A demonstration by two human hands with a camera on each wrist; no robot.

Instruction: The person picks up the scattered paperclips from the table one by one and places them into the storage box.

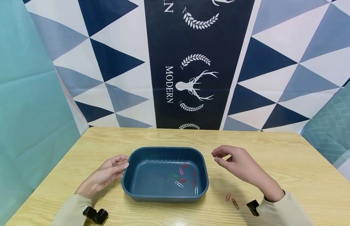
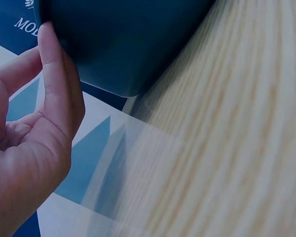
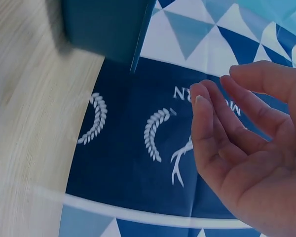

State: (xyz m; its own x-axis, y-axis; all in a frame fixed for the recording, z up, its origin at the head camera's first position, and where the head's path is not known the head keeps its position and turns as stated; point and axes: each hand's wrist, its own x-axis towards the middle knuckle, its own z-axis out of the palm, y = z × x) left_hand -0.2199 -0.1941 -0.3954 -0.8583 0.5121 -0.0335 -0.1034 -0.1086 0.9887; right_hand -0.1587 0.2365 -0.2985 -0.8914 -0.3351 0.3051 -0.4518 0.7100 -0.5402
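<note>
A dark blue rectangular bin (image 1: 165, 198) stands on the table with several paper clips in it, among them a green clip (image 1: 175, 176), a pink clip (image 1: 181, 171) and a white clip (image 1: 179, 184). At its left side my left hand (image 1: 107, 174) touches the rim with its fingertips; the left wrist view shows a fingertip (image 2: 48, 37) against the bin wall. My right hand (image 1: 242, 164) hovers right of the bin, fingers loosely bent and thumb near them, with nothing visible between. Below it on the table lie a pinkish paper clip (image 1: 228, 196) and a reddish-brown paper clip (image 1: 235, 203).
The light wooden table (image 1: 282, 157) ends at a patterned cloth backdrop (image 1: 189, 62) with triangles and a deer motif. A teal cloth (image 1: 30, 94) hangs along the left side. Black straps sit at both wrists.
</note>
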